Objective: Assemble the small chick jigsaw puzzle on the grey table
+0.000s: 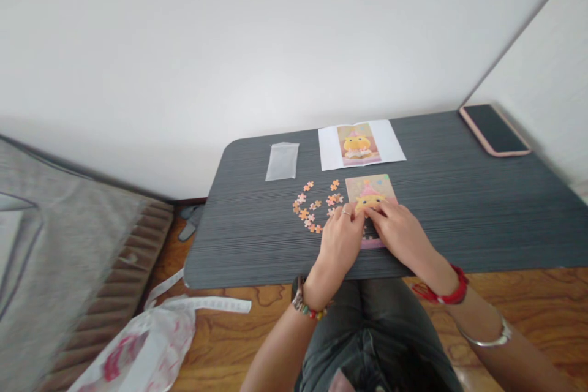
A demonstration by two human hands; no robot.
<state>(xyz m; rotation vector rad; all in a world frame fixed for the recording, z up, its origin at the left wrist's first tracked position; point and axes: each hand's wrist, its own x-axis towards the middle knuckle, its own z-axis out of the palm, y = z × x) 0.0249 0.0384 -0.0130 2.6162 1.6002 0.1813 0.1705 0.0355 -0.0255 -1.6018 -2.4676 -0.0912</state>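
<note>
Both hands rested on a small jigsaw puzzle (pixel 370 199) that lay flat on the dark counter (pixel 459 208). The left hand (pixel 340 240) lay palm down over the puzzle's near left corner, its fingers (pixel 348 213) curled and drawn close together; it may have pinched a piece at the tips, but the view was too small to tell. The right hand (pixel 400 234) lay just beside it, touching it, fingers narrow and pressed flat on the lower half of the puzzle, with nothing seen held. Above the fingertips the puzzle's finished upper part showed a yellow figure in a pink hat.

Just left of the left hand, a cluster of loose puzzle pieces (pixel 315 205) lay scattered on the counter, the nearest nearly touching its knuckles. Beyond both hands, near the wall, lay a reference sheet (pixel 361 144) printed with the same yellow figure. Left of that sheet, and well beyond the left hand, lay a clear plastic bag (pixel 282 161), flat. Far to the right of the right hand, at the counter's back corner, a phone (pixel 495 129) lay face up. On the wooden floor below the left arm sat a white plastic bag (pixel 147 349).
</note>
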